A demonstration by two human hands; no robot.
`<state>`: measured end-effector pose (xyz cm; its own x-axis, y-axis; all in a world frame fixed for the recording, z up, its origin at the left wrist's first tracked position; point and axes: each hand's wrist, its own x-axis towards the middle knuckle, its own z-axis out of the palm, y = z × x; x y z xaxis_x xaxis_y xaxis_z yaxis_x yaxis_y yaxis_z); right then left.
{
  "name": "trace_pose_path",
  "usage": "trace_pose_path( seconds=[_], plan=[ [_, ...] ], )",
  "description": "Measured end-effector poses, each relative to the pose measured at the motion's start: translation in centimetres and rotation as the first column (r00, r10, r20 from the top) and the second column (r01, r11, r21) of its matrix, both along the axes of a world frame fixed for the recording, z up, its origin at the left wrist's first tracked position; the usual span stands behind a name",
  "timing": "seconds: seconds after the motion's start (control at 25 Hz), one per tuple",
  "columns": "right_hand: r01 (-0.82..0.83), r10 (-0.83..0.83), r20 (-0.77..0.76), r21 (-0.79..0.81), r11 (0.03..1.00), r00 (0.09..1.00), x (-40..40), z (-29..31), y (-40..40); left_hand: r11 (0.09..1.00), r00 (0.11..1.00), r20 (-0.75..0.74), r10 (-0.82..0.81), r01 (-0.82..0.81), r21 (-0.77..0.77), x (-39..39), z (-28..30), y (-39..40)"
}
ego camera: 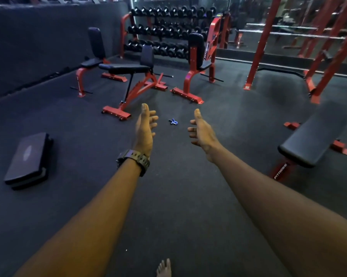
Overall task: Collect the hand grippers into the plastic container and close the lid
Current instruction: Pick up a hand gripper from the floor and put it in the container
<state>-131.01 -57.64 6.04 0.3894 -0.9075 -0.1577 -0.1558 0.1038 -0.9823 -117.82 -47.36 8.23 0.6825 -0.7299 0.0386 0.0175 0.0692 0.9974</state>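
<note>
Looking past both arms, the biggest stuff is way beyond the reach: a dumbbell rack at the back, an adjustable bench farther out than the left hand and off to its outer side, and a flat bench well off to the outer side of the right hand. A black step platform sits well outside the left forearm, nearer the body than the hands are. None of that matters for the move, just saying what's around.

Now the bit that counts. Left hand and right hand are both stretched forward, palms turned toward each other, fingers loose and spread, holding nothing. Left wrist has a watch on it. Between the two hands, and a little beyond the fingertips, lies one small blue hand gripper on the rubber floor. It's not touching either hand. From this view it sits a bit nearer the left fingers than the right ones, though with the wide lens I wouldn't bet much on that. It's too small to say for sure which way its handles run; looks like they might splay away toward the far side, can't tell.

I'd say the pickup needs a step or lean forward first, since the gripper looks down on the floor past the hands, not under them. No plastic container anywhere in view, so where it goes after is a guess. A bare foot shows at the bottom edge.
</note>
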Motion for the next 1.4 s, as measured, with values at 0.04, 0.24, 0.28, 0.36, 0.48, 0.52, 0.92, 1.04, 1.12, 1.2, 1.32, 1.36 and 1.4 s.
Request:
trace_pose_path(
  seconds=[0.04,0.24,0.28,0.36,0.48,0.52,0.92,1.04,1.12,1.2,1.32,1.36,1.4],
  plan=[
    [-0.003,0.003,-0.012,0.0,1.0,1.0,1.8,-0.3,-1.9,1.0,1.0,0.001,-0.012,0.012,0.009,1.5,-0.6,-2.2],
    [0.032,-0.03,-0.054,0.039,0.999,0.998,9.0,-0.5,-12.1,0.995,0.996,-0.021,-0.084,0.085,0.06,9.4,-1.2,-12.4],
    [0.048,-0.045,-0.063,0.041,0.998,0.997,10.4,-0.4,-14.5,0.994,0.996,-0.021,-0.087,0.088,0.064,11.2,-1.0,-14.5],
    [0.071,-0.067,-0.081,0.041,0.997,0.994,13.0,-0.5,-19.1,0.994,0.997,-0.027,-0.078,0.08,0.08,14.3,-0.9,-18.4],
    [0.065,-0.06,-0.079,0.06,0.996,0.995,16.7,-1.8,-25.7,0.994,0.997,-0.044,-0.071,0.074,0.083,18.4,-1.7,-24.5],
    [0.051,-0.047,-0.083,0.056,0.997,0.995,17.8,-2.6,-27.8,0.994,0.997,-0.036,-0.071,0.074,0.084,19.5,-2.1,-26.6],
    [-0.001,0.017,-0.133,0.119,0.993,0.991,29.8,-7.7,-54.4,0.989,0.999,-0.036,-0.03,0.034,0.142,31.2,-4.1,-53.3],
    [-0.019,0.04,-0.14,0.148,0.989,0.989,33.8,-8.2,-61.9,0.989,0.998,-0.06,-0.012,0.021,0.146,35.4,-5.1,-60.5],
    [-0.022,0.048,-0.159,0.161,0.987,0.986,36.6,-9.6,-67.1,0.986,0.997,-0.083,-0.007,0.021,0.166,38.3,-6.5,-65.6],
    [-0.014,0.048,-0.176,0.19,0.982,0.983,39.3,-11.2,-71.6,0.984,0.994,-0.108,-0.023,0.042,0.174,41.3,-8.4,-70.4],
    [0.006,0.047,-0.24,0.215,0.977,0.97,43.2,-13.4,-78.0,0.973,0.988,-0.138,-0.066,0.094,0.211,46.2,-11.3,-77.9],
    [0.009,0.051,-0.26,0.223,0.975,0.964,44.5,-13.7,-80.2,0.966,0.985,-0.156,-0.072,0.108,0.235,48.0,-12.0,-80.3],
    [0.003,0.062,-0.276,0.227,0.974,0.959,45.7,-14.1,-82.4,0.96,0.984,-0.166,-0.069,0.111,0.256,49.6,-12.7,-82.7]
  ],
)
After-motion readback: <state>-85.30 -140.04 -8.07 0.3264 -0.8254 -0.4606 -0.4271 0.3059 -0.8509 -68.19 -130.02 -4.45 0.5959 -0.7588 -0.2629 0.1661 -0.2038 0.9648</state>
